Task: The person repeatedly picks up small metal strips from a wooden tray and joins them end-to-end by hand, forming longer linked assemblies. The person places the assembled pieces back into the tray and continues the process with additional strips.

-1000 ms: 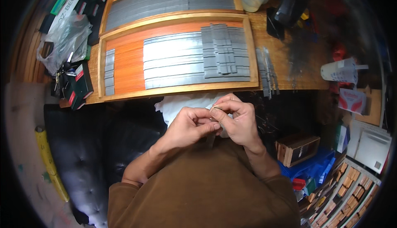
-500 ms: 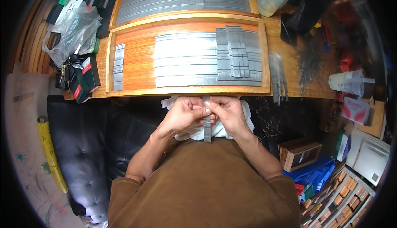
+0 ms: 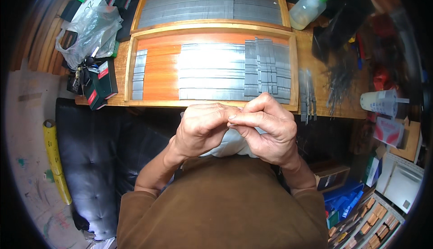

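My left hand point(image 3: 200, 129) and my right hand point(image 3: 270, 129) meet in front of my chest, just off the tray's near edge. Both are closed, with fingertips pinched together around a thin grey metal strip point(image 3: 232, 123). Only a bright sliver of the strip shows between the fingers; the rest is hidden. Beyond the hands lies a shallow wooden tray point(image 3: 129, 75) with an orange lining. Rows of flat grey metal strips point(image 3: 212, 73) fill its middle and right, a few of them stacked on top, and a narrow column stands at its left end.
Behind sits a second tray point(image 3: 212, 22) of grey strips. Loose strips point(image 3: 308, 98) and a heap of thin dark pieces point(image 3: 340, 89) lie to the right, near a squeeze bottle point(image 3: 309, 10) and a cup point(image 3: 379, 103). On the left are a plastic bag point(image 3: 92, 32), keys and small boxes point(image 3: 101, 84).
Both hands have come up closer to the camera, still pinched together. The strip that hung visibly below the fingers is now almost wholly hidden. The view has shifted slightly.
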{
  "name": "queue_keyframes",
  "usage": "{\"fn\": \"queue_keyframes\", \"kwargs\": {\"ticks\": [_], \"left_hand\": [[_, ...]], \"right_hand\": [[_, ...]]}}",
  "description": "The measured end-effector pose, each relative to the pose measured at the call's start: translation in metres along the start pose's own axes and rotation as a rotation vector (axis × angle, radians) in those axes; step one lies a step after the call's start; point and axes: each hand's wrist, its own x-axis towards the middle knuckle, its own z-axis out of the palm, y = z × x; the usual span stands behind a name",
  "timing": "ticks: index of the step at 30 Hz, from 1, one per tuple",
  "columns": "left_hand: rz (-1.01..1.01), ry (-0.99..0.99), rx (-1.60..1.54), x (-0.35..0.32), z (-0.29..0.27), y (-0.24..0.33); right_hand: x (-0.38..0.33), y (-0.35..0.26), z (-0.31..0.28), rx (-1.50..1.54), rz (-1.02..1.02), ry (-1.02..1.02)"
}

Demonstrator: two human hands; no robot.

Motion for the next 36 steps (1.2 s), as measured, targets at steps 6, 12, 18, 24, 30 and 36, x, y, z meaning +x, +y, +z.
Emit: {"fn": "queue_keyframes", "kwargs": {"ticks": [6, 12, 18, 24, 30, 36], "left_hand": [[-0.117, -0.013, -0.032, -0.017, -0.006, 0.009], [-0.448, 0.052, -0.048, -0.065, 0.01, 0.003], [-0.5, 0.04, -0.02, -0.082, 0.01, 0.001], [-0.506, 0.029, -0.053, -0.082, 0.01, -0.002], [-0.521, 0.03, -0.078, -0.083, 0.01, -0.003], [-0.497, 0.048, -0.06, -0.086, 0.012, -0.004]], "right_hand": [[-0.002, -0.005, 0.011, 0.013, 0.0, -0.029], [-0.033, 0.024, 0.032, 0.192, 0.218, -0.109], [-0.042, 0.031, 0.039, 0.26, 0.368, -0.166], [-0.04, 0.033, 0.039, 0.27, 0.417, -0.176], [-0.041, 0.035, 0.04, 0.261, 0.419, -0.179], [-0.04, 0.035, 0.041, 0.247, 0.404, -0.172]]}}
